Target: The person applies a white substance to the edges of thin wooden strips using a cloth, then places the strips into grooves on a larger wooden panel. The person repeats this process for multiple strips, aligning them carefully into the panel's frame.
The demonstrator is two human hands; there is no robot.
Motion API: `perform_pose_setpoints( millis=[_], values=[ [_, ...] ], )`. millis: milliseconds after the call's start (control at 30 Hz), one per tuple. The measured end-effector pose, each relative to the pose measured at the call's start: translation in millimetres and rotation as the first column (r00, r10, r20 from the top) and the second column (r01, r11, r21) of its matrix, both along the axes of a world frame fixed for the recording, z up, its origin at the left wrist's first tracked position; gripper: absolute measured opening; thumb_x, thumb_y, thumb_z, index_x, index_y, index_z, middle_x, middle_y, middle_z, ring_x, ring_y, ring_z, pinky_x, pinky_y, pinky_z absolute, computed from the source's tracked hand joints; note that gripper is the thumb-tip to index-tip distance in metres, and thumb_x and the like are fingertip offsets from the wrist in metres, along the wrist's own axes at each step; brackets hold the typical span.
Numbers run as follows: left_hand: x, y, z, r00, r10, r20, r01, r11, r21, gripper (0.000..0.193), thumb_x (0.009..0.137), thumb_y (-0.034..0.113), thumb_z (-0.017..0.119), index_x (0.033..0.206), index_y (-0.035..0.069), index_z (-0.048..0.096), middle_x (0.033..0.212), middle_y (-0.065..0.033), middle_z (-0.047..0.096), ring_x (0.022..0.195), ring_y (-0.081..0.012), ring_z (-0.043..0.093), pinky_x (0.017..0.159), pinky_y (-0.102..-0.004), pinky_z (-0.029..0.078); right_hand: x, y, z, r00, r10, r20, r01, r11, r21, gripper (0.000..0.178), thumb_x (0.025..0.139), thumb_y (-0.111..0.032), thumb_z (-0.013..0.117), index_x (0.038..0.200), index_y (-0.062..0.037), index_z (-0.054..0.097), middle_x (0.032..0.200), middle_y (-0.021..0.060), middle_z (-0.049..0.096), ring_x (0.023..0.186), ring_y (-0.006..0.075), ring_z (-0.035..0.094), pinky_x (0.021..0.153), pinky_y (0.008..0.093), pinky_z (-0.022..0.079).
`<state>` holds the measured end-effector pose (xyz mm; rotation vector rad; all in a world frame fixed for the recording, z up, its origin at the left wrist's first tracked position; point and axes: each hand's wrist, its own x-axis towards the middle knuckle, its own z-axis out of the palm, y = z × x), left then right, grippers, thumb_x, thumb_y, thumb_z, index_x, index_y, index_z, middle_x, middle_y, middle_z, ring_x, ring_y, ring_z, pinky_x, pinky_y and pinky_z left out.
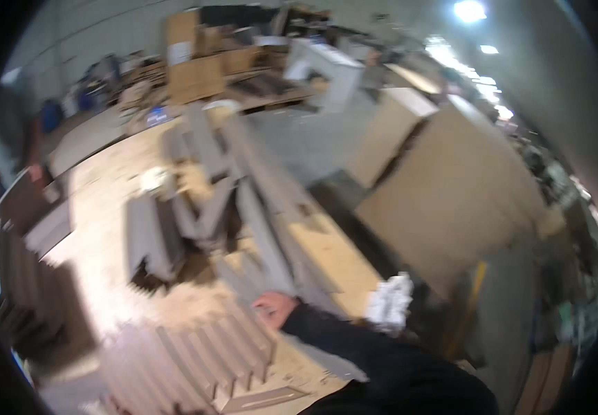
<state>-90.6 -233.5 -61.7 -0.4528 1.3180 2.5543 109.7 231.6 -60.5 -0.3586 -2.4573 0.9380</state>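
Observation:
My right hand (274, 309), in a dark sleeve, reaches in from the lower right. Its fingers are curled onto a long grey strip (326, 360) that slants across the table's near right side; motion blurs the grip. Just left of it lies a row of brownish-grey angled profile pieces (181, 363), set side by side. A short loose strip (264, 399) rests in front of that row. Beyond the hand, more grey profile pieces (153, 235) lie in an untidy pile, some crossing one another. My left hand does not show.
The pieces lie on a light wooden table (95, 200). A white crumpled bundle (390, 301) sits at its right edge. Large brown cardboard boxes (451, 194) stand to the right. Stacked grey pieces (32, 290) are at the left, where another person (8, 152) stands.

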Motion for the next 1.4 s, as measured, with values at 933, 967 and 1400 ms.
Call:
perform_pose_setpoints(
  millis=[933, 967, 1400],
  values=[
    [-7, -22, 52, 0.996, -0.059, -0.068, 0.078, 0.943, 0.322, 0.045, 0.069, 0.014, 0.05, 0.112, 0.001, 0.046, 0.095, -0.0129, 0.056, 0.06, -0.0172, 0.049, 0.046, -0.0272, 0.04, -10, -14, 12, 0.996, -0.046, 0.08, 0.048, 0.999, -0.022, 0.018, 0.066, -0.002, 0.054, 0.084, -0.0016, 0.055, 0.073, 0.0121, 0.051, 0.065, 0.0247, 0.054, 0.061, 0.0307, 0.045],
    [-13, -13, 66, 0.996, -0.074, -0.053, 0.088, 0.922, 0.377, 0.051, 0.066, 0.012, 0.049, 0.116, 0.0, 0.044, 0.1, -0.0147, 0.056, 0.06, -0.0175, 0.049, 0.046, -0.0278, 0.041, -9, -13, 11, 0.995, -0.052, 0.083, 0.053, 0.998, -0.014, 0.018, 0.065, -0.002, 0.054, 0.084, -0.0017, 0.055, 0.073, 0.012, 0.051, 0.065, 0.0247, 0.054, 0.061, 0.0308, 0.045],
    [-92, -19, 43, 0.988, -0.095, -0.118, 0.046, 0.93, -0.364, 0.041, 0.08, 0.03, 0.061, 0.11, 0.005, 0.048, 0.075, -0.0067, 0.055, 0.041, -0.0136, 0.047, 0.029, -0.0238, 0.035, -11, -12, 10, 0.996, -0.046, 0.077, 0.044, 0.999, 0.023, 0.018, 0.065, -0.003, 0.055, 0.083, -0.0024, 0.055, 0.072, 0.0117, 0.051, 0.064, 0.0248, 0.053, 0.06, 0.0312, 0.045]
  ],
)
